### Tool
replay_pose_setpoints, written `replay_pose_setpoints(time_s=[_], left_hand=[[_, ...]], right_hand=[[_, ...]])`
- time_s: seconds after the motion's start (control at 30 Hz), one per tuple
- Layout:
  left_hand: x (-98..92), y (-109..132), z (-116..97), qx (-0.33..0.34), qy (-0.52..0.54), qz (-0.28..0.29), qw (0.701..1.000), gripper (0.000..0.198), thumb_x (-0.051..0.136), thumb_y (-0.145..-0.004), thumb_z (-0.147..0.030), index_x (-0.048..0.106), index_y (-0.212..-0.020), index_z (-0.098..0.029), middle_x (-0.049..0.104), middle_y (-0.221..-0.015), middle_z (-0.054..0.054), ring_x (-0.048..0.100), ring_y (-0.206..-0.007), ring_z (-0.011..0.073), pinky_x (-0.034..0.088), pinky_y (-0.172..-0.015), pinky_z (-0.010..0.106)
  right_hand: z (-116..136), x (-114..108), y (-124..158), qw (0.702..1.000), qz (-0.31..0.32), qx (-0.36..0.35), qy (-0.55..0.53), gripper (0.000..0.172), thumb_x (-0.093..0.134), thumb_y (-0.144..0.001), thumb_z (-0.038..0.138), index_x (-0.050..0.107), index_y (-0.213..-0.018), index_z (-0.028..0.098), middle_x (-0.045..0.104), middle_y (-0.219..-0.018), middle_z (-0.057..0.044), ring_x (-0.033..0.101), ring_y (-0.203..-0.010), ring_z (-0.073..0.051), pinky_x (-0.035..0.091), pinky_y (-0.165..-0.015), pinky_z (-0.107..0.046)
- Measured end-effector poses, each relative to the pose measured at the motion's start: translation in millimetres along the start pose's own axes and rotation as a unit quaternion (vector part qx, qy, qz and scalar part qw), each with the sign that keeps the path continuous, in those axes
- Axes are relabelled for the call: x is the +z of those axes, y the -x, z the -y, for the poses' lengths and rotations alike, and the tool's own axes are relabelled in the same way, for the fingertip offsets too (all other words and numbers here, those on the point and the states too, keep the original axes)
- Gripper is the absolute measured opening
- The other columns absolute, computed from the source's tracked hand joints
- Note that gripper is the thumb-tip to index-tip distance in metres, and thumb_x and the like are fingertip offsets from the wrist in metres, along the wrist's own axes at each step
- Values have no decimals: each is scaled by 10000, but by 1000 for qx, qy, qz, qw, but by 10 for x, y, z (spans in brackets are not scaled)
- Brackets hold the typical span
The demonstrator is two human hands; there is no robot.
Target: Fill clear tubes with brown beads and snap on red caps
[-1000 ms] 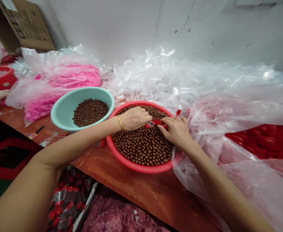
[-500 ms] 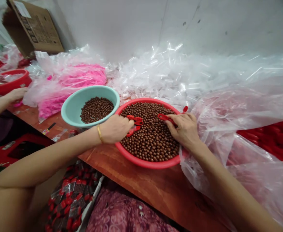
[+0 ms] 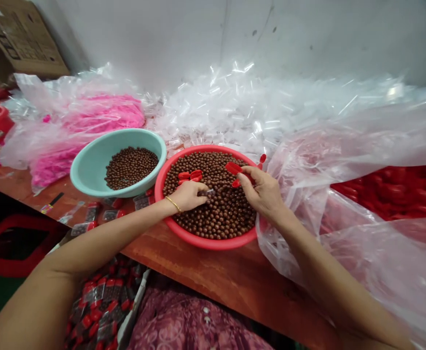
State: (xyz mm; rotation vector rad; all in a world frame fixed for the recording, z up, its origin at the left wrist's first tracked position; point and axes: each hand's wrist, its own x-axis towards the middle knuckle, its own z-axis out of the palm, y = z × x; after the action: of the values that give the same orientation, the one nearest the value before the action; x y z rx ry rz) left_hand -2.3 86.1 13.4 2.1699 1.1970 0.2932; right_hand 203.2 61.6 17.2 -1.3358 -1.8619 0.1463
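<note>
Nearest, the bench [image 3: 213,277] is carrying a red basin [image 3: 205,242] of brown balls [image 3: 223,218], lying directly beneath both grips. The left hand [image 3: 189,194] is resting on the balls, its grip closed around a small clear piece [image 3: 209,193] that is too small to identify. The right hand [image 3: 262,189] is pinching red plastic pieces [image 3: 234,168] tightly. More red pieces [image 3: 190,175] are lying just beyond the left grip.

Judged step: picking among the balls. Any lift is calling for a firm pinch, since the balls are round and loose. A teal bowl [image 3: 85,182] is sitting further left.

Red caps [image 3: 190,175] atop brown balls [image 3: 223,214] filling red basin [image 3: 205,241]
</note>
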Motion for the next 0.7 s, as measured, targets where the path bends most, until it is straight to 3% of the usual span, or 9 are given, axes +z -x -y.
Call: replay_pose_setpoints(time_s=[0.07,0.13,0.27,0.37,0.43,0.57,0.7], left_hand=[[-18,-7,13,-7,203,-3,979,173,576,-728,-131,628,-891,-106,696,-883,58,635,-818,138,487,-782,265],[-35,38,11,-8,348,4,938,219,603,-694,-92,614,-912,-105,691,-918,55,630,-837,114,477,-816,255],[-37,211,-5,-22,488,-3,873,273,655,-662,-82,602,-927,-118,680,-913,46,625,-820,100,474,-845,276],[-16,332,-26,-22,548,-5,836,303,698,-654,-141,588,-936,-125,668,-922,47,625,-844,121,488,-852,315],[-8,393,-39,-19,559,-8,829,339,723,-643,-176,576,-944,-126,661,-922,47,624,-841,122,498,-838,312],[2,488,-33,-28,532,1,847,408,735,-653,-290,544,-976,-131,662,-922,57,632,-724,105,506,-683,238],[62,553,-8,-24,533,2,846,434,706,-677,-395,513,-968,-136,669,-882,64,621,-639,100,481,-594,214]], right_hand=[[45,-8,-13,996,8,43,-75,251,423,-862,367,603,-898,196,633,-756,-35,569,-658,-165,424,-614,-294],[95,-8,-30,986,23,88,-142,242,428,-852,383,589,-857,202,589,-692,-11,539,-630,-151,408,-574,-276],[188,8,-61,947,69,188,-252,216,498,-781,403,570,-813,202,460,-538,47,429,-495,-107,332,-470,-239],[261,16,-75,913,98,241,-315,234,580,-691,389,554,-813,191,442,-528,74,379,-428,-71,289,-427,-218],[320,18,-76,888,118,262,-358,258,609,-653,392,532,-784,183,484,-569,70,396,-415,-55,286,-419,-208],[434,33,-55,851,171,272,-416,278,604,-658,420,473,-717,182,491,-547,69,397,-382,-46,266,-396,-199],[456,79,-25,851,174,269,-416,265,586,-664,414,456,-692,184,406,-506,87,326,-364,-35,214,-372,-196]])
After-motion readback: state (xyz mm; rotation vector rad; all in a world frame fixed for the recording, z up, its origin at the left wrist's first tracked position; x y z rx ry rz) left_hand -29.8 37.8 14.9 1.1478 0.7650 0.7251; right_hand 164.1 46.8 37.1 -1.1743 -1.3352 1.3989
